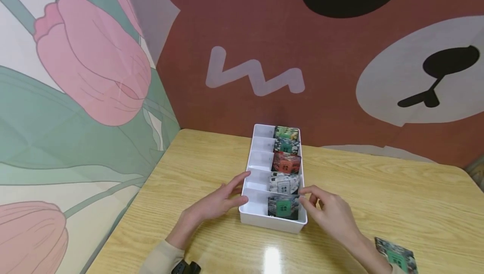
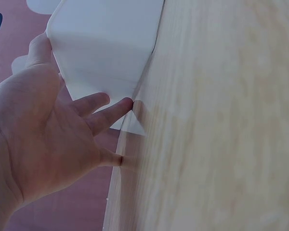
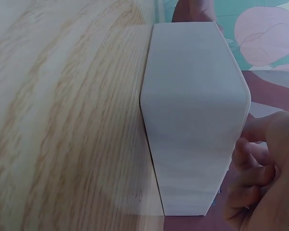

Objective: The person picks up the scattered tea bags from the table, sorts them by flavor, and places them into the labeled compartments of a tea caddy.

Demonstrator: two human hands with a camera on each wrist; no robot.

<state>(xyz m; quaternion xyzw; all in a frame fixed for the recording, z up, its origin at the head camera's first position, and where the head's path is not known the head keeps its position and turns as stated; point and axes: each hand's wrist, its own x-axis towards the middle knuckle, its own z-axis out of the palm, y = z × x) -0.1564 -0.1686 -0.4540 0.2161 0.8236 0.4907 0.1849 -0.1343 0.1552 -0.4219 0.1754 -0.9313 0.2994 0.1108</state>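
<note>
A long white divided box (image 1: pixel 270 222) stands on the table with a flat printed sachet in each compartment. The front one is a dark sachet with a green label (image 1: pixel 283 207). My right hand (image 1: pixel 332 213) is at the box's right rim, thumb and index finger pinching that sachet's upper right edge; its other fingers (image 3: pixel 250 180) curl outside the wall. My left hand (image 1: pixel 217 200) rests against the left side, fingers spread and fairly straight. In the left wrist view, fingertips (image 2: pixel 123 105) lie along the box wall (image 2: pixel 103 53) near the tabletop.
Behind the front compartment are a white sachet (image 1: pixel 284 183), a red sachet (image 1: pixel 286 163) and further patterned ones. Another green-labelled sachet (image 1: pixel 397 255) lies on the wooden table (image 1: pixel 378 198) beside my right forearm. Printed walls (image 1: pixel 234 110) border the table at back and left.
</note>
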